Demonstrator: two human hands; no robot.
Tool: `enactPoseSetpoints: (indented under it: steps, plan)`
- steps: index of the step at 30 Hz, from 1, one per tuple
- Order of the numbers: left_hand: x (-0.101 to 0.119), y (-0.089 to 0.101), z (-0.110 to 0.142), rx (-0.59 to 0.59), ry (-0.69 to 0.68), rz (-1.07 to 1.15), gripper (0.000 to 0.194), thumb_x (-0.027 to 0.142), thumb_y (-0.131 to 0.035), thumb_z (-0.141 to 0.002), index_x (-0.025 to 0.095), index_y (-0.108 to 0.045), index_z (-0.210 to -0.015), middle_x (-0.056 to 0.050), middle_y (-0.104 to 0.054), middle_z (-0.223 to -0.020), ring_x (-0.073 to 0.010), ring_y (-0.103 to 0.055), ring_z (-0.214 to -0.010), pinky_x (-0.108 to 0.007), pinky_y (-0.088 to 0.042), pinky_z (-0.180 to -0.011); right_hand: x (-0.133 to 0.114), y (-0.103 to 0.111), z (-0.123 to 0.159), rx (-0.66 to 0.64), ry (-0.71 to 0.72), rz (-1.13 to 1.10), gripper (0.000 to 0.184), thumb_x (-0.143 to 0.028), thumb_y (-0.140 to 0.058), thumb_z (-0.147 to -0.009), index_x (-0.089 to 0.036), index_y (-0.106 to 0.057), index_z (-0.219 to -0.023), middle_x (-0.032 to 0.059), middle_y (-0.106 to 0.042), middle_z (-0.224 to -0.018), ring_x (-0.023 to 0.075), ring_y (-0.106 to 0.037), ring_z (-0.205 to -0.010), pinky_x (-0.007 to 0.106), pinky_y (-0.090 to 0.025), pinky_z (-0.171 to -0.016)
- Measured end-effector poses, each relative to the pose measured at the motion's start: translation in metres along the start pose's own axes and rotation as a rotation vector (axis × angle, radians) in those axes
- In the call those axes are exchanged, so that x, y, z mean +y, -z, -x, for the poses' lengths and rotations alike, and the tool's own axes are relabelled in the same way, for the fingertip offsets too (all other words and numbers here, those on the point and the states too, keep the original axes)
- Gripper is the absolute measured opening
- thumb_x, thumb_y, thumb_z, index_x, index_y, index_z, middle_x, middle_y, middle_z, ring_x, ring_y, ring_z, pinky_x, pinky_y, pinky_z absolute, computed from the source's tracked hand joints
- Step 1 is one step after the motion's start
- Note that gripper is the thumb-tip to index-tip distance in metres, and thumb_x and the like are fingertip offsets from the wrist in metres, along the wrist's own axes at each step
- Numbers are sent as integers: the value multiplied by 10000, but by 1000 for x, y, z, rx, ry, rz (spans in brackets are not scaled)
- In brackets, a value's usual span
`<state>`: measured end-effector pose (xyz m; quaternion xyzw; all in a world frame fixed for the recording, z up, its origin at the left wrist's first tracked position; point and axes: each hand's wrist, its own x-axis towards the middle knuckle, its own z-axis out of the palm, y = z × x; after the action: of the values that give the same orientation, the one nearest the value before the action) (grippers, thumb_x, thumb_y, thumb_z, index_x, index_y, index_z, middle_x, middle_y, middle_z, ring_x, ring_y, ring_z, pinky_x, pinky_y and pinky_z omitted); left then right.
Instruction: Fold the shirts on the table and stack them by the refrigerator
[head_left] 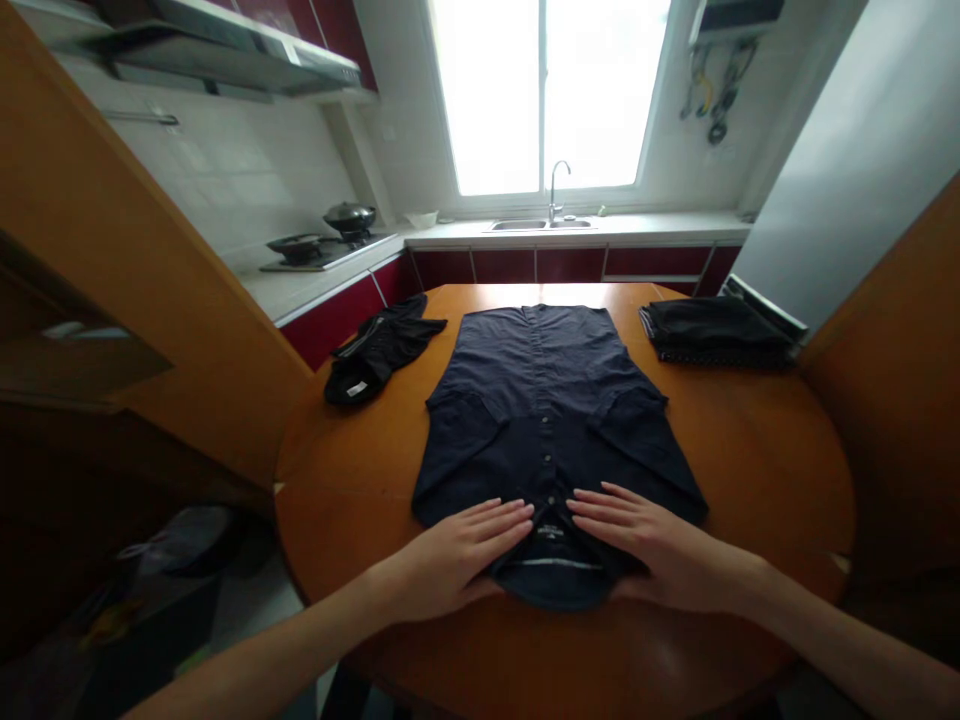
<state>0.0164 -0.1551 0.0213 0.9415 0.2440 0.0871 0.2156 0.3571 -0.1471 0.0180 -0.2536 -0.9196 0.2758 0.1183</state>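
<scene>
Okay, head view, the only one running: the navy shirt (547,375) is lying spread on the bench (757,440), buttons (547,458) facing up, hem pointing toward the window (495,100), collar (555,590) sitting at the person's end. Left hand (469,550) is resting on the left side of the neckline, right hand (645,535) is mirroring it; fingers are lying extended on the cloth, angling inward, the top button sitting between the two sets of tips. Grip: thumbs are sitting low by the collar's outer edge; can't tell if they're pinching fabric or just bracing. My read: the step in hand is squaring the collar and neckline. For a good result I'd be loading both hands equally and using the button row as centreline; uneven pull would likely be skewing the placket. I'd be smoothing outward with flat fingers, not dragging toward the body, since thin cloth will probably be bunching. Soft creases are showing across the body, so worth flattening those too. Black garment (382,350) is lying left, dark folded stack (720,332) is sitting right, both clear of the shirt.
</scene>
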Motion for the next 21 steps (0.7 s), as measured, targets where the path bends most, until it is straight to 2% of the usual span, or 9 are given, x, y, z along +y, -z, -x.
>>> enactPoseSetpoints:
  steps: [3,6,9,13,17,21]
  plan:
    - [2,0,-2,83,30,75,535,292,-560,-994,264,-435,-1514,-97,-485,-1521,-246,-475,-1389,-391,-359,-1179,-1,-3,-2,132,-14,-3,425,-352,-636,-936,-230,-630,-1344,121,-632,-1369,254,-554,-1300,433,-362,-1151]
    - [5,8,-6,173,159,214,313,284,-582,-976,219,-673,-1269,-97,-668,-1274,-213,-638,-1157,-309,-492,-1013,-4,0,-6,204,-95,-59,207,-289,-574,-968,-197,-719,-1083,103,-718,-1116,214,-657,-1049,336,-502,-942]
    - [1,14,-13,226,342,323,210,296,-596,-958,180,-739,-1060,-49,-725,-999,-175,-672,-916,-261,-515,-838,-4,2,-12,260,-247,-140,181,-257,-526,-977,-186,-693,-967,60,-711,-943,187,-655,-868,295,-510,-796]
    - [-15,18,-26,242,507,401,223,316,-584,-940,147,-722,-984,-7,-700,-832,-155,-624,-767,-233,-469,-689,7,2,-29,364,-394,-250,213,-264,-505,-970,-195,-675,-1079,37,-728,-964,194,-665,-881,298,-508,-799]
    - [-31,23,-39,260,526,361,255,343,-559,-948,151,-710,-1021,-22,-724,-898,-176,-648,-816,-249,-481,-724,24,5,-48,414,-472,-213,270,-247,-499,-955,-199,-674,-1155,63,-746,-1022,219,-689,-943,320,-516,-834]
    - [-43,26,-45,242,569,168,384,394,-571,-959,187,-653,-1272,-77,-740,-1113,-231,-698,-975,-304,-508,-852,30,8,-57,369,-627,32,288,-305,-558,-950,-212,-664,-1200,96,-759,-1027,253,-714,-959,333,-512,-817]
